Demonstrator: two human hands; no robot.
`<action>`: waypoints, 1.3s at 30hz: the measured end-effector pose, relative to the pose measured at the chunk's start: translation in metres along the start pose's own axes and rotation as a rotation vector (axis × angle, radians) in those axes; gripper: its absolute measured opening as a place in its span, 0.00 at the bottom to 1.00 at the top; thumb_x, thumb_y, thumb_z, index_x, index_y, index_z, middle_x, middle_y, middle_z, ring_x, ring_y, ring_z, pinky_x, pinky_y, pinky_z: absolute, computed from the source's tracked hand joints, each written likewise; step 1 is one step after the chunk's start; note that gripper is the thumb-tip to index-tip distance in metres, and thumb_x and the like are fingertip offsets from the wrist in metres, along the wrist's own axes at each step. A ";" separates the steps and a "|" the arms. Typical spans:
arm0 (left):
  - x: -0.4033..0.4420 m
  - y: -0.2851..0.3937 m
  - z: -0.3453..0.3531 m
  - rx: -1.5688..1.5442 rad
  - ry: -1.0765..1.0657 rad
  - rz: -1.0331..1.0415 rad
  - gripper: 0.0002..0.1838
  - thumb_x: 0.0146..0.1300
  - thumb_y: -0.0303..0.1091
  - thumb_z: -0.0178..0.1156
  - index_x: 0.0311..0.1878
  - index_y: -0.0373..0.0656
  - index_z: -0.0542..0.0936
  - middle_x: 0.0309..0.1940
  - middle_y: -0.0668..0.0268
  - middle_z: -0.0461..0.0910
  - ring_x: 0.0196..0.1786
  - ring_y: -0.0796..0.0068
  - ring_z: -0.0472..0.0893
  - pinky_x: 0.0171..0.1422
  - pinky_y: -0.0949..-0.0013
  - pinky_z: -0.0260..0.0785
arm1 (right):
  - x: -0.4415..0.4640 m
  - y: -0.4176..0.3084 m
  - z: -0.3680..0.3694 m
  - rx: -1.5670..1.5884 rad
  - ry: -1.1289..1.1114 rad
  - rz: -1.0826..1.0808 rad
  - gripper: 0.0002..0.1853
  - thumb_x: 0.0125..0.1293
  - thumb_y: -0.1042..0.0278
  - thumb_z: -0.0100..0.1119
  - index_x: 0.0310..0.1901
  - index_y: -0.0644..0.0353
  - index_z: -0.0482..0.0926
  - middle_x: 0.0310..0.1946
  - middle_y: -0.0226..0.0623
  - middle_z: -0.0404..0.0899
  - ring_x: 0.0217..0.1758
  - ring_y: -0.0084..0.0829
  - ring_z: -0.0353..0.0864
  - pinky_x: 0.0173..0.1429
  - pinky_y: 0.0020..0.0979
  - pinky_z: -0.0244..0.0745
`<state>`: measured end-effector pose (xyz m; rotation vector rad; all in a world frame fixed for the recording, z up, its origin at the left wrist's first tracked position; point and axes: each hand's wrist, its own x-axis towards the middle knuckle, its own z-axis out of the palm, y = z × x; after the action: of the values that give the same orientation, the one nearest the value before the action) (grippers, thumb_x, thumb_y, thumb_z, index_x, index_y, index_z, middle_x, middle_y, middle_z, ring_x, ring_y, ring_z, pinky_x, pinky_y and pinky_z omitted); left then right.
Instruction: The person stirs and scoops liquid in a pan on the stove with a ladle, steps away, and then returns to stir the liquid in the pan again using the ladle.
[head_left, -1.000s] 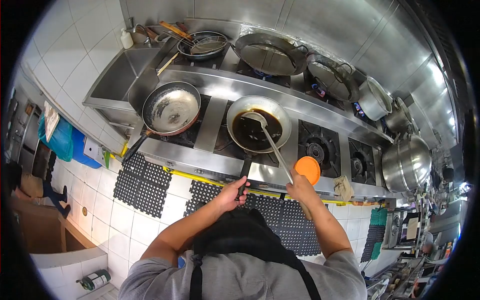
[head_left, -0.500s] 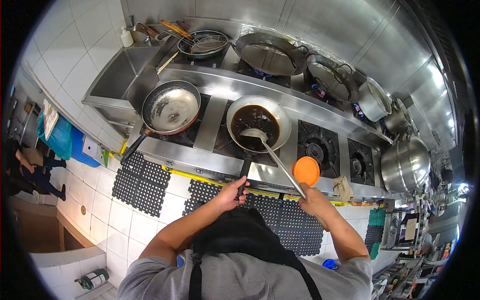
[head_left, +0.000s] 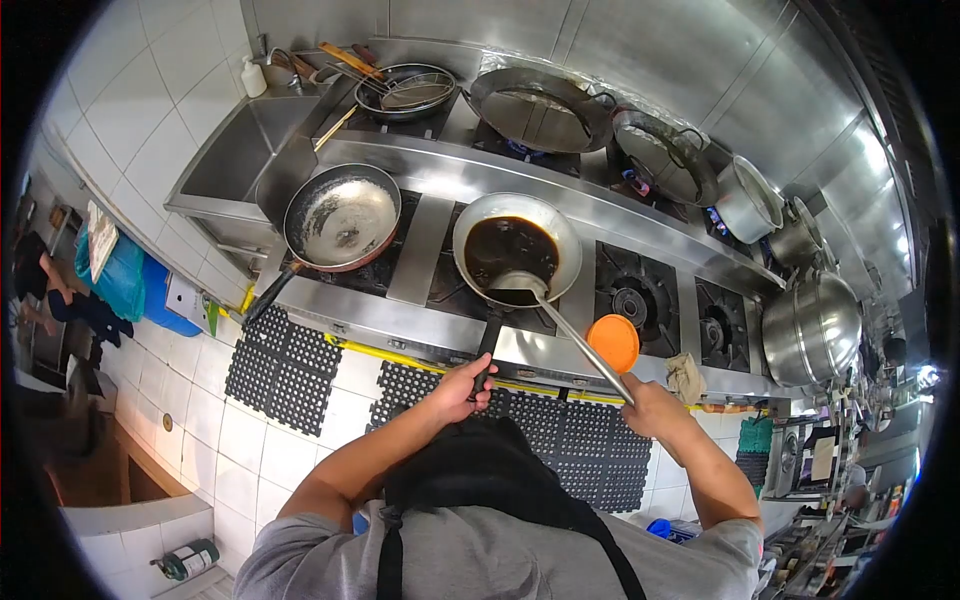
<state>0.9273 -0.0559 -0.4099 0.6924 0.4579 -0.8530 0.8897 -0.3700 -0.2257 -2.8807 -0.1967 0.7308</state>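
Observation:
A frying pan (head_left: 567, 228) with a pale inside and black handle sits on a front burner, dark brown liquid (head_left: 508, 248) pooled in it. Wrapped around its handle are the fingers of my left hand (head_left: 466, 388). My right hand (head_left: 655, 408) grips the long metal handle of a ladle (head_left: 520, 286). The ladle's bowl is at the near side of the pan, with dark liquid in it. An orange round lid or dish (head_left: 613, 343) lies beside the ladle handle, left of a crumpled cloth (head_left: 685, 378).
Another frying pan (head_left: 345, 220) rests on the left burner. Behind stand a wok (head_left: 540, 105) over a blue flame, more pans and a pot (head_left: 748, 200). A large steel pot (head_left: 812, 328) is at right, a sink (head_left: 240, 150) at left. Another person (head_left: 75, 300) is at far left.
The ladle's bowl has moved toward the near rim of the pan and now holds dark liquid. My right hand has shifted right and slightly down; my left hand stays on the handle.

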 end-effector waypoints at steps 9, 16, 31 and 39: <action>-0.001 0.001 0.001 -0.006 -0.005 -0.001 0.19 0.73 0.53 0.54 0.45 0.46 0.74 0.24 0.72 0.70 0.20 0.79 0.62 0.27 0.73 0.55 | 0.031 -0.005 0.026 0.002 0.085 0.028 0.21 0.58 0.72 0.56 0.55 0.65 0.69 0.33 0.63 0.81 0.39 0.62 0.82 0.47 0.56 0.77; -0.001 0.000 0.001 -0.003 -0.009 0.009 0.18 0.74 0.53 0.53 0.45 0.46 0.74 0.24 0.71 0.70 0.20 0.79 0.63 0.27 0.73 0.55 | 0.056 -0.003 0.040 0.039 0.162 0.032 0.19 0.59 0.73 0.56 0.52 0.67 0.69 0.33 0.64 0.81 0.39 0.62 0.83 0.48 0.56 0.77; -0.003 0.000 0.003 -0.004 -0.004 0.012 0.18 0.73 0.54 0.54 0.45 0.46 0.74 0.24 0.72 0.70 0.21 0.79 0.62 0.27 0.72 0.55 | 0.114 -0.016 0.065 0.174 0.273 0.069 0.23 0.58 0.72 0.59 0.56 0.68 0.70 0.37 0.66 0.81 0.44 0.62 0.82 0.52 0.53 0.75; 0.000 -0.002 0.002 0.002 -0.005 0.015 0.18 0.73 0.54 0.54 0.45 0.47 0.74 0.24 0.72 0.70 0.20 0.79 0.62 0.27 0.72 0.55 | 0.103 -0.015 0.061 0.254 0.233 0.000 0.23 0.58 0.72 0.60 0.55 0.71 0.71 0.37 0.67 0.80 0.45 0.63 0.81 0.52 0.50 0.75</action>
<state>0.9260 -0.0579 -0.4089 0.6951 0.4470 -0.8405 0.9489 -0.3305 -0.3230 -2.6909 -0.0676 0.3828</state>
